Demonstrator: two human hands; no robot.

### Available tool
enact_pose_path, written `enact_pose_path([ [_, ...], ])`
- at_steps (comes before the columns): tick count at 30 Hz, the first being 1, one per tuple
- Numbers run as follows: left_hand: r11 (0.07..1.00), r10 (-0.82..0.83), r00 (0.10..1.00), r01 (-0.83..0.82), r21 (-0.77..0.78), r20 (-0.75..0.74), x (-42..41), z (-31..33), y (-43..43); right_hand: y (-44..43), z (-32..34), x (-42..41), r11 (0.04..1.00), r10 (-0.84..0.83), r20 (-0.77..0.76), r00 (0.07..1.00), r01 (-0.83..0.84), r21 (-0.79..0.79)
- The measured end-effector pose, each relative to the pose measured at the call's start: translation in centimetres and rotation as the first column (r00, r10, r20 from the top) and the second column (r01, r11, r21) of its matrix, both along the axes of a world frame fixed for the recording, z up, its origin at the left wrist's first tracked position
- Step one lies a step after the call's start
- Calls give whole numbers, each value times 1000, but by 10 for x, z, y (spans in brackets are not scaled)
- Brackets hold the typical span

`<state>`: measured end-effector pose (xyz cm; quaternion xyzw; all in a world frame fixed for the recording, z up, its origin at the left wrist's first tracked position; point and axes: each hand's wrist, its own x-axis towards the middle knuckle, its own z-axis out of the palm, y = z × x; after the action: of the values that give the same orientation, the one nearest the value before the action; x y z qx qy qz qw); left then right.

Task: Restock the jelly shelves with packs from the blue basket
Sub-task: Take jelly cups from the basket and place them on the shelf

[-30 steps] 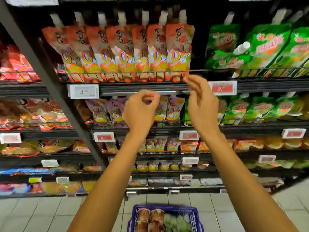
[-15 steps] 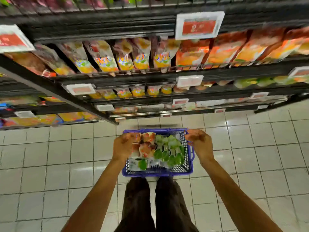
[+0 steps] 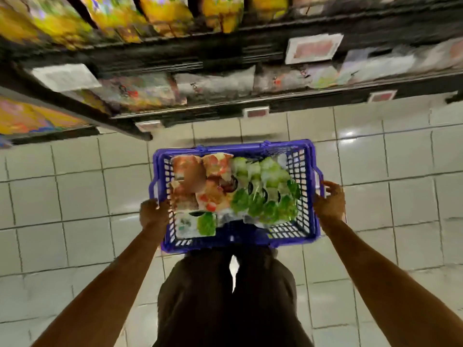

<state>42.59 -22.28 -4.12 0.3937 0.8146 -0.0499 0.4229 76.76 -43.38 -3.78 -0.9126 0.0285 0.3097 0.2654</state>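
The blue basket is below me, in front of my legs, over the tiled floor. It holds several jelly packs: orange-red ones on the left, green ones on the right. My left hand is closed on the basket's left rim. My right hand presses against the right rim with its fingers curled over the edge. Whether the basket rests on the floor or hangs in my hands I cannot tell. The view is blurred by motion.
The lowest black shelves run across the top, with yellow packs and pale bags behind white and red price tags. My dark trousers fill the bottom middle. Pale floor tiles lie on both sides.
My hands dropped from the upper shelf to the basket. In the last half second my left hand left the packs for the left rim, and the basket looms larger in view.
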Motion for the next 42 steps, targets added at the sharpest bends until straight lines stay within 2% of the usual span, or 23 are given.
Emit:
enact_pose_path([
  [2,996,9,994,0,90,-105,-5,-26,2,-5,-30,6,998,-39,-29,999,38,-49],
  [5,997,20,987,-8,79,-159,-13,-53,7,-13,-60,10,995,-54,-119,991,44,-84],
  [8,994,108,990,-107,21,-95,-13,-66,11,-18,-73,12,995,-52,-81,995,44,-92],
  [10,991,131,990,-130,18,-57,-12,-68,12,-18,-75,16,990,-134,-145,980,127,-57],
  [13,990,143,989,-143,-2,-42,-9,-63,12,-20,-68,21,972,-235,-244,941,227,-61],
  [16,989,147,989,-147,6,-2,-1,-45,11,-31,-49,23,955,-296,-237,925,286,-79],
  [21,997,-9,1000,9,76,-8,21,20,13,-76,22,16,887,-460,-244,854,453,-89],
  [27,947,-274,962,268,179,7,66,157,-10,-170,162,-18,708,-702,-201,683,700,-93],
  [31,872,-456,889,442,209,23,119,261,-36,-238,262,-45,551,-830,-147,538,832,-63],
  [33,810,-564,825,544,220,36,148,305,-52,-268,305,-58,458,-886,-103,452,888,-45],
  [37,708,-701,709,676,205,81,218,376,-92,-320,374,-74,264,-957,-115,268,963,48],
  [42,483,-870,489,818,313,62,295,433,-144,-371,425,-75,61,-984,-154,85,986,156],
])
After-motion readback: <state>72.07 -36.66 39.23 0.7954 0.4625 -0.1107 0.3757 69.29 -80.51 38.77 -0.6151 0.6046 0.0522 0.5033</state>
